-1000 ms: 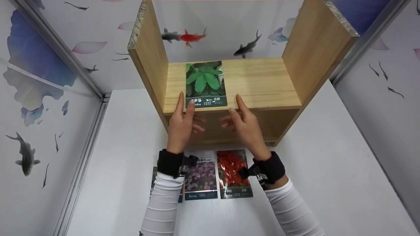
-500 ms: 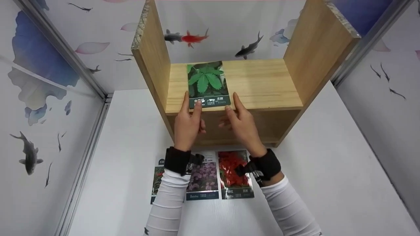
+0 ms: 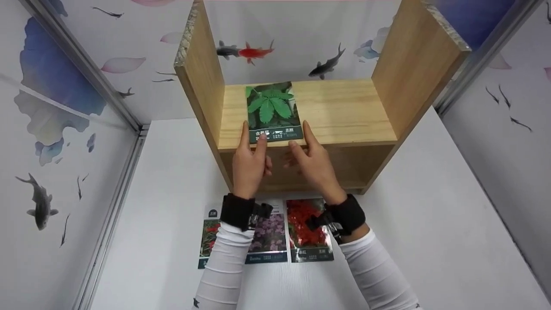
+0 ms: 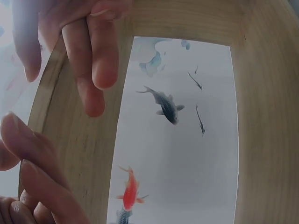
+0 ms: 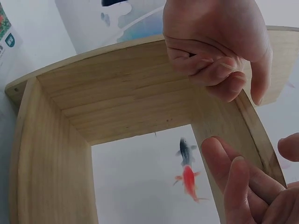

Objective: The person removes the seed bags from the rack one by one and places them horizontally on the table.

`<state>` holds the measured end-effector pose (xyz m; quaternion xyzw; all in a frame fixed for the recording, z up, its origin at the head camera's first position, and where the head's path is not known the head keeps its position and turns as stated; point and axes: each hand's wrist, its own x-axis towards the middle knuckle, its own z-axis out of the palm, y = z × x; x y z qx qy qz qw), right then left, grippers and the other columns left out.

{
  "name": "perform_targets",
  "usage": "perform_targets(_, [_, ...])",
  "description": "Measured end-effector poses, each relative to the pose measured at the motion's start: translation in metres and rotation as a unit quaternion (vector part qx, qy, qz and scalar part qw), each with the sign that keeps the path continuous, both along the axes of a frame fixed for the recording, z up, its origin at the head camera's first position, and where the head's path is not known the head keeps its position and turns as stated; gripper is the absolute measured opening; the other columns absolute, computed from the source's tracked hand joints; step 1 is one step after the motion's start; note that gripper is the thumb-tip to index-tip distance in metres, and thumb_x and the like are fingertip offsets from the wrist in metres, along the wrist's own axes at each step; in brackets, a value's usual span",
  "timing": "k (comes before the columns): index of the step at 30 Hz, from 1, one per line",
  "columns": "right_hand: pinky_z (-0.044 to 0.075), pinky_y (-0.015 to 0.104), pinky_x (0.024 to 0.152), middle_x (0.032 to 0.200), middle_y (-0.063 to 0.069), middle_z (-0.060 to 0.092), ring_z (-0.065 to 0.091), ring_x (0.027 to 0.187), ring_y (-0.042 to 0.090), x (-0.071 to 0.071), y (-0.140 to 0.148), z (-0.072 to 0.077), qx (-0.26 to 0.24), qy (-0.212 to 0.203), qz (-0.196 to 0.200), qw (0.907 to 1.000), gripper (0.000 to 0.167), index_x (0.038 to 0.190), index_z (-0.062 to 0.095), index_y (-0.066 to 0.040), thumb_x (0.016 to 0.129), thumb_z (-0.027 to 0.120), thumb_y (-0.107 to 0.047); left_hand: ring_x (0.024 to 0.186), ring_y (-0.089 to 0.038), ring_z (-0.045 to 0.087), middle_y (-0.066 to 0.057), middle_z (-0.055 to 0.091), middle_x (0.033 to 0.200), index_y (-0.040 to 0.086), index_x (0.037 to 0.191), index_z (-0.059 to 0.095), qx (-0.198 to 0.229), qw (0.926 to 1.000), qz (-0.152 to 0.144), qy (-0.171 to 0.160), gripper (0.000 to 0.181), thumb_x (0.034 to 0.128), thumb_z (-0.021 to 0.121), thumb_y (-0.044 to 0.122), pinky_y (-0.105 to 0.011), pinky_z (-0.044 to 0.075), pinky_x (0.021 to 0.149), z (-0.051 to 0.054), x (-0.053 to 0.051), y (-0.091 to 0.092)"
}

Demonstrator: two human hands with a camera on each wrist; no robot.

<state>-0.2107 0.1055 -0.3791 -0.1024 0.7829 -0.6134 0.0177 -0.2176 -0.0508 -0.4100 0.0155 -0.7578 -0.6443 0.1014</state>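
A seed packet with a green leaf picture (image 3: 270,106) lies flat on the top board of a wooden shelf (image 3: 340,110), left of centre. My left hand (image 3: 249,168) has its index finger straight along the packet's left edge and its thumb over the lower left corner; the other fingers are bent underneath. On the other side my right hand (image 3: 316,165) holds its straight index finger at the packet's right edge, thumb near the board's front edge. Both wrist views show the two hands' fingers in front of the lower compartment, where the packet is hidden.
In front of the shelf, a purple-flower packet (image 3: 270,234), a red-flower packet (image 3: 303,224) and a partly covered packet (image 3: 208,237) lie in a row on the white table (image 3: 163,206). Upright side boards (image 3: 200,73) flank the top board.
My left hand has moved right, and my right hand a little left, closing in on the leaf packet's edges. The packet has shifted barely, if at all, on the board.
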Motion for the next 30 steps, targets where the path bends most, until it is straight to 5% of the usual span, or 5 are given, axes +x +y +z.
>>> perform_targets(6, [0.049, 0.034, 0.053, 0.086, 0.016, 0.065, 0.063, 0.070, 0.028, -0.001, -0.003, -0.001, -0.010, -0.006, 0.007, 0.9999, 0.070, 0.144, 0.003, -0.012, 0.093, 0.046, -0.032, 0.039, -0.025, 0.050, -0.011, 0.054, 0.053, 0.027, 0.143, 0.014, -0.002, 1.0000, -0.008, 0.005, 0.068, 0.0881, 0.045, 0.051, -0.036, 0.046, 0.041, 0.005, 0.002, 0.001])
perform_targets(13, [0.049, 0.034, 0.054, 0.087, 0.016, 0.065, 0.064, 0.068, 0.022, 0.001, -0.005, -0.003, -0.014, -0.009, 0.002, 0.9999, 0.070, 0.145, 0.006, -0.013, 0.092, 0.048, -0.031, 0.039, -0.027, 0.049, -0.011, 0.053, 0.053, 0.026, 0.144, 0.013, 0.012, 0.9997, -0.019, 0.005, 0.069, 0.0875, 0.046, 0.050, -0.040, 0.045, 0.042, 0.004, 0.002, -0.001])
perform_targets(20, [0.049, 0.034, 0.054, 0.088, 0.017, 0.065, 0.063, 0.072, 0.033, 0.006, -0.004, -0.004, -0.030, 0.005, -0.002, 0.9995, 0.065, 0.144, 0.010, -0.011, 0.093, 0.046, -0.030, 0.042, -0.030, 0.049, -0.017, 0.055, 0.055, 0.011, 0.144, 0.015, 0.028, 0.9990, -0.028, 0.019, 0.064, 0.0928, 0.046, 0.034, -0.034, 0.044, 0.041, 0.026, 0.022, 0.002])
perform_targets(30, [0.048, 0.034, 0.053, 0.086, 0.020, 0.066, 0.063, 0.071, 0.035, 0.019, -0.001, -0.005, -0.051, 0.029, -0.031, 0.9978, 0.056, 0.142, 0.017, -0.005, 0.096, 0.041, -0.026, 0.047, -0.033, 0.052, -0.017, 0.058, 0.058, 0.008, 0.143, 0.017, 0.037, 0.9986, -0.021, 0.032, 0.061, 0.0939, 0.046, 0.029, -0.037, 0.046, 0.045, 0.027, 0.037, 0.008])
